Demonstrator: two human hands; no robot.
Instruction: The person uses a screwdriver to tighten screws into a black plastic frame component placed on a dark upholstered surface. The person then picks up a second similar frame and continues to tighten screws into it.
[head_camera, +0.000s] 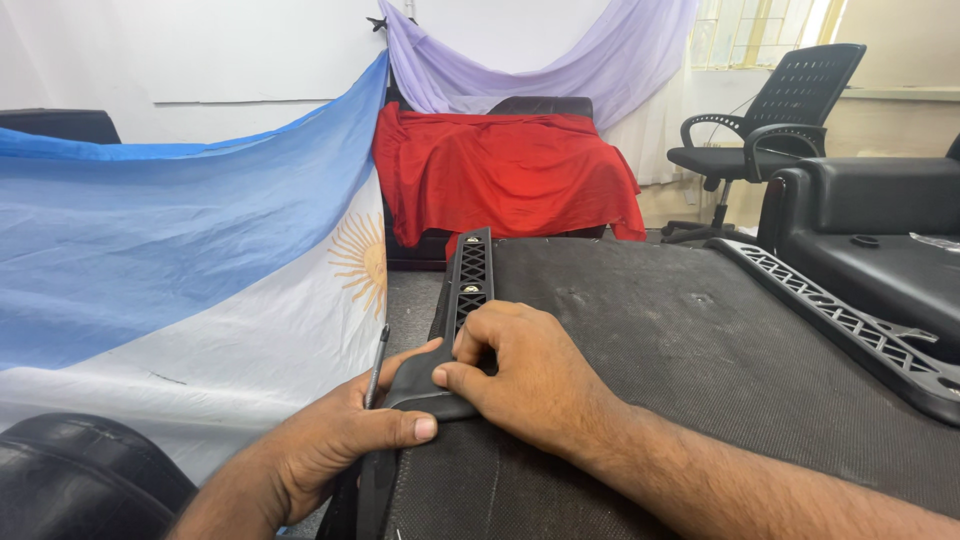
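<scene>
Your left hand (330, 440) is curled around the near end of the long black plastic lattice strip (468, 275), thumb pressed on top, with a thin dark rod (377, 365) against its fingers. Your right hand (525, 375) lies half-closed on the same end, fingertips pinching it. The strip runs along the left edge of the dark grey felt-covered surface (680, 350), which is open to your right. A second black lattice strip (840, 315) lines the right edge. Left hangs a blue-and-white cloth (170, 260); beyond stand a red draped cloth (510, 170) and a black office chair (770, 130).
</scene>
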